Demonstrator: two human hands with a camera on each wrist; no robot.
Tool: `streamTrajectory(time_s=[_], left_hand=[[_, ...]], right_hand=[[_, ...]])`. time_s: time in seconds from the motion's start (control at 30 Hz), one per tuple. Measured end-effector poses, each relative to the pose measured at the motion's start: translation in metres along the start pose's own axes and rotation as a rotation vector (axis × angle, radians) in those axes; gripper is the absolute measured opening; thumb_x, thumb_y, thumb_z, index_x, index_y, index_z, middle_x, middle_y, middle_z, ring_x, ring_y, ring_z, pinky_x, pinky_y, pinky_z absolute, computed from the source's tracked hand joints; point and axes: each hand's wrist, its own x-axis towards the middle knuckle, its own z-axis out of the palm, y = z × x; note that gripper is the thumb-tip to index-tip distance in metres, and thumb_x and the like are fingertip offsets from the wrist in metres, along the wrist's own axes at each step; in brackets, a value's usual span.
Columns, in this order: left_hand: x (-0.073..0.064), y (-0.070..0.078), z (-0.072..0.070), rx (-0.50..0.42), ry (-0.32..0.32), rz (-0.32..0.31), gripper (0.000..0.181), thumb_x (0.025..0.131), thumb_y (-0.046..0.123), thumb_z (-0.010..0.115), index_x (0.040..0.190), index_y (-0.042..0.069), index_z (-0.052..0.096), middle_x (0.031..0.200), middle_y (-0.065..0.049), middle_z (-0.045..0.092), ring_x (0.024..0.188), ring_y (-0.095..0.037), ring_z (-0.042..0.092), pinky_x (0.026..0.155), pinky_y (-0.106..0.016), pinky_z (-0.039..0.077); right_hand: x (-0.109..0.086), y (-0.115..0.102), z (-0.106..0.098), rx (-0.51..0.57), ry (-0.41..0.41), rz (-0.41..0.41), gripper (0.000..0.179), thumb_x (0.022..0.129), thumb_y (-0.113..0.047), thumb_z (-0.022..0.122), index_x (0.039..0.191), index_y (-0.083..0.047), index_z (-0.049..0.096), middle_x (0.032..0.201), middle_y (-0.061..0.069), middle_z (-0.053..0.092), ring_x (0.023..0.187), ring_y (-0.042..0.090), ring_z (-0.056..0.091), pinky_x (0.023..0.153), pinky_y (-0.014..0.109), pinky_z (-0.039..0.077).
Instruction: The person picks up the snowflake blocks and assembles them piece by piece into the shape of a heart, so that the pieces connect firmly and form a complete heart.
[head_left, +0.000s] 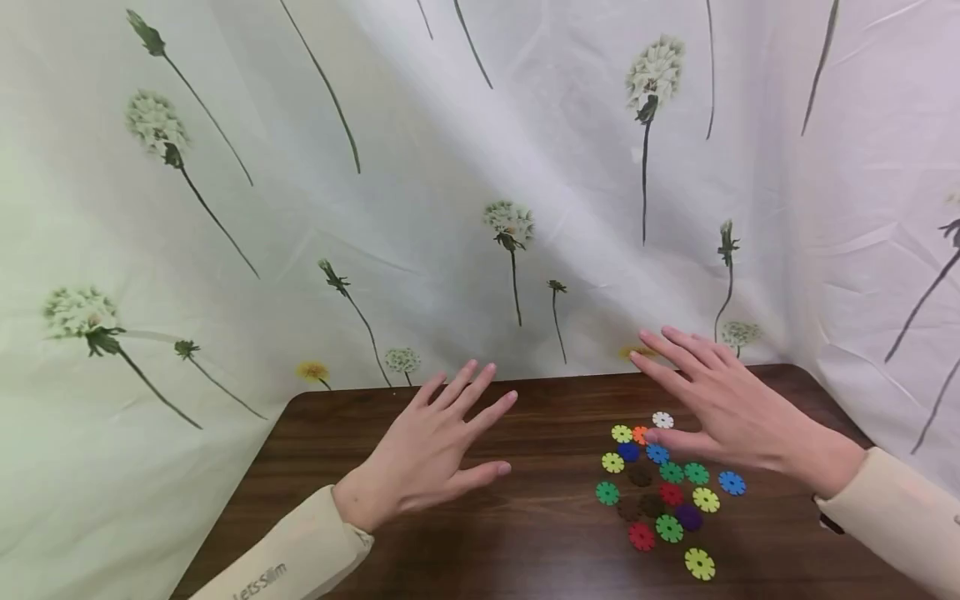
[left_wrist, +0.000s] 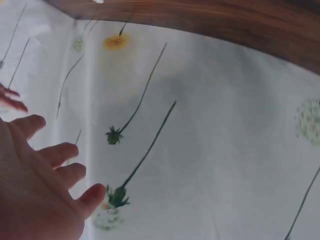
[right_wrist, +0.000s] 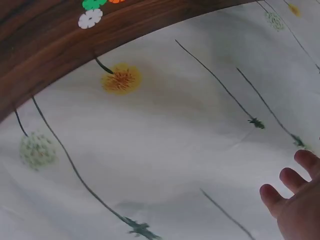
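Note:
My left hand (head_left: 427,446) hovers over the left half of the brown wooden table with its fingers spread and nothing in it. On the other side, my right hand (head_left: 727,404) is held above the table's right half, fingers extended, also holding nothing. Below and beside it lie several flat notched plastic discs, among them a white disc (head_left: 662,420), a red disc (head_left: 641,536), a purple disc (head_left: 688,517) and a blue disc (head_left: 732,482). A yellow disc (head_left: 699,564) lies nearest to me. Both palms appear bare in the left wrist view and the head view shows the backs.
The dark wood table (head_left: 525,533) has rounded far corners. A white curtain (head_left: 450,167) printed with dandelions hangs just behind it and along both sides. Some brown discs (head_left: 641,474) blend into the wood.

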Motion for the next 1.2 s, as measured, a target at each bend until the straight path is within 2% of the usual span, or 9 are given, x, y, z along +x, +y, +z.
streamTrajectory(time_s=[0.13, 0.27, 0.37, 0.47, 0.57, 0.63, 0.77, 0.97, 1.2], left_hand=[[0.003, 0.004, 0.018, -0.130, -0.012, -0.060, 0.070, 0.094, 0.068, 0.035, 0.153, 0.031, 0.027, 0.161, -0.005, 0.021, 0.149, -0.024, 0.020, 0.116, -0.051, 0.027], [0.006, 0.007, 0.040, -0.261, -0.077, -0.146, 0.072, 0.093, 0.070, 0.032, 0.153, 0.032, 0.025, 0.162, -0.001, 0.018, 0.150, -0.022, 0.017, 0.116, -0.052, 0.026], [0.009, 0.011, 0.055, -0.361, -0.111, -0.205, 0.071, 0.093, 0.067, 0.037, 0.152, 0.029, 0.029, 0.160, -0.004, 0.024, 0.149, -0.026, 0.020, 0.114, -0.054, 0.028], [0.012, 0.017, 0.068, -0.438, -0.113, -0.233, 0.062, 0.095, 0.053, 0.050, 0.147, 0.020, 0.041, 0.151, -0.010, 0.037, 0.141, -0.030, 0.033, 0.108, -0.055, 0.035], [0.017, 0.025, 0.078, -0.517, -0.128, -0.244, 0.050, 0.094, 0.037, 0.060, 0.137, 0.014, 0.051, 0.133, -0.009, 0.049, 0.123, -0.026, 0.045, 0.098, -0.048, 0.042], [0.022, 0.031, 0.084, -0.580, -0.148, -0.244, 0.044, 0.094, 0.033, 0.062, 0.132, 0.013, 0.056, 0.122, -0.006, 0.052, 0.112, -0.022, 0.046, 0.092, -0.042, 0.043], [0.035, 0.041, 0.091, -0.739, -0.229, -0.256, 0.041, 0.093, 0.034, 0.063, 0.129, 0.014, 0.059, 0.117, -0.003, 0.055, 0.112, -0.019, 0.049, 0.095, -0.037, 0.046], [0.057, 0.056, 0.109, -0.926, -0.313, -0.265, 0.040, 0.090, 0.031, 0.068, 0.125, 0.012, 0.062, 0.117, -0.007, 0.058, 0.113, -0.023, 0.055, 0.097, -0.032, 0.048], [0.071, 0.078, 0.134, -1.006, -0.421, -0.299, 0.035, 0.087, 0.025, 0.072, 0.119, 0.015, 0.065, 0.107, -0.001, 0.054, 0.100, -0.013, 0.047, 0.081, -0.025, 0.043]], right_hand=[[-0.009, 0.007, 0.013, 0.089, 0.032, 0.062, 0.080, 0.081, -0.046, 0.072, 0.148, -0.020, 0.038, 0.151, 0.007, 0.038, 0.138, 0.032, 0.032, 0.101, 0.055, 0.031], [-0.023, 0.014, 0.029, 0.161, 0.063, 0.122, 0.077, 0.080, -0.038, 0.076, 0.146, -0.017, 0.042, 0.144, 0.009, 0.044, 0.129, 0.030, 0.038, 0.093, 0.052, 0.032], [-0.036, 0.020, 0.042, 0.226, 0.079, 0.190, 0.073, 0.080, -0.033, 0.077, 0.144, -0.015, 0.045, 0.136, 0.011, 0.048, 0.122, 0.031, 0.041, 0.089, 0.051, 0.033], [-0.050, 0.026, 0.054, 0.323, 0.070, 0.294, 0.063, 0.085, -0.028, 0.073, 0.139, -0.011, 0.048, 0.129, 0.013, 0.053, 0.118, 0.033, 0.043, 0.088, 0.052, 0.034], [-0.063, 0.030, 0.063, 0.432, 0.008, 0.423, 0.052, 0.091, -0.028, 0.066, 0.134, -0.004, 0.050, 0.124, 0.016, 0.056, 0.115, 0.033, 0.045, 0.088, 0.053, 0.037], [-0.071, 0.033, 0.067, 0.488, -0.042, 0.499, 0.047, 0.094, -0.030, 0.062, 0.130, -0.001, 0.052, 0.122, 0.018, 0.059, 0.114, 0.034, 0.047, 0.087, 0.054, 0.040], [-0.087, 0.041, 0.078, 0.501, -0.120, 0.591, 0.045, 0.094, -0.036, 0.061, 0.122, 0.000, 0.057, 0.116, 0.017, 0.062, 0.109, 0.034, 0.051, 0.084, 0.053, 0.046], [-0.105, 0.051, 0.099, 0.502, -0.200, 0.625, 0.039, 0.089, -0.037, 0.068, 0.112, -0.005, 0.063, 0.109, 0.010, 0.065, 0.103, 0.030, 0.054, 0.080, 0.047, 0.048], [-0.115, 0.051, 0.118, 0.527, -0.293, 0.645, 0.039, 0.084, -0.039, 0.073, 0.109, -0.010, 0.064, 0.103, 0.005, 0.064, 0.101, 0.030, 0.053, 0.077, 0.049, 0.045]])
